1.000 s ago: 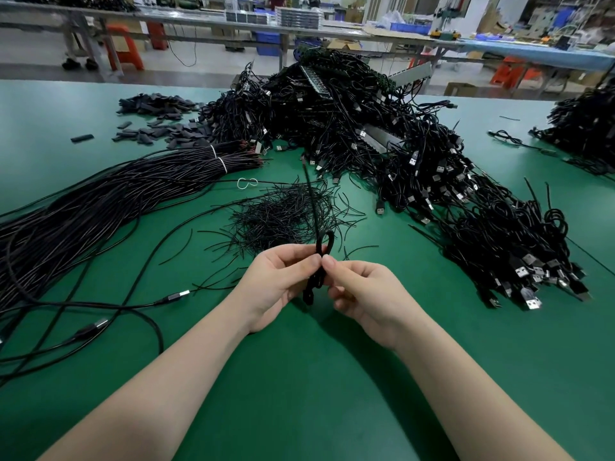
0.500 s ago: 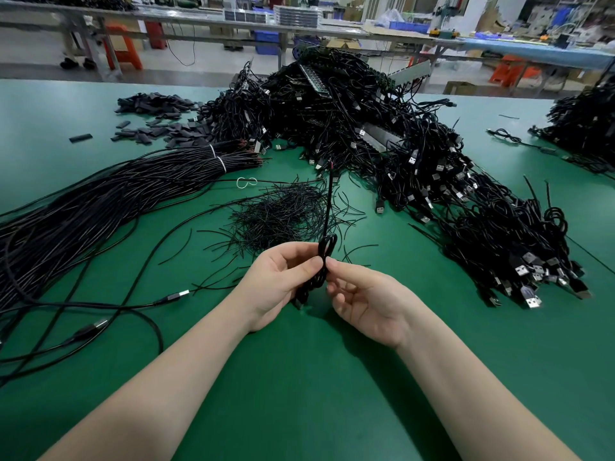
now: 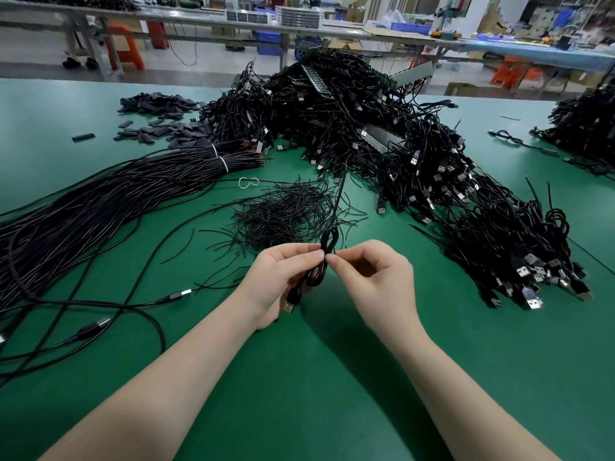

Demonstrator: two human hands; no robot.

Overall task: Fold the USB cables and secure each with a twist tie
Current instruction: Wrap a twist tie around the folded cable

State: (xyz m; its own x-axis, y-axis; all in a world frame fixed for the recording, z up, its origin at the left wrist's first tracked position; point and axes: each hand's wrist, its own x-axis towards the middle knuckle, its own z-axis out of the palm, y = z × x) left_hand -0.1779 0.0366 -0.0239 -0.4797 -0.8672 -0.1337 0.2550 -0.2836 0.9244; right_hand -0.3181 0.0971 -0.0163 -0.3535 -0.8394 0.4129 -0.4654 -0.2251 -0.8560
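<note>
Your left hand grips a folded black cable, fingers curled round its middle, with the plug end hanging below your palm. Your right hand pinches a thin black twist tie at the cable's waist, thumb and forefinger pressed together right against your left fingertips. A small loop of cable stands just above the pinch, and the tie's free end rises straight up and away from you. Both hands hover above the green table.

Just beyond your hands lies a loose heap of twist ties. To your left, a long bundle of unfolded cables stretches across the table, bound with white bands near its far end. To your right and ahead, a large pile of folded cables spreads out, plugs showing. Farther left sit small dark flat pieces.
</note>
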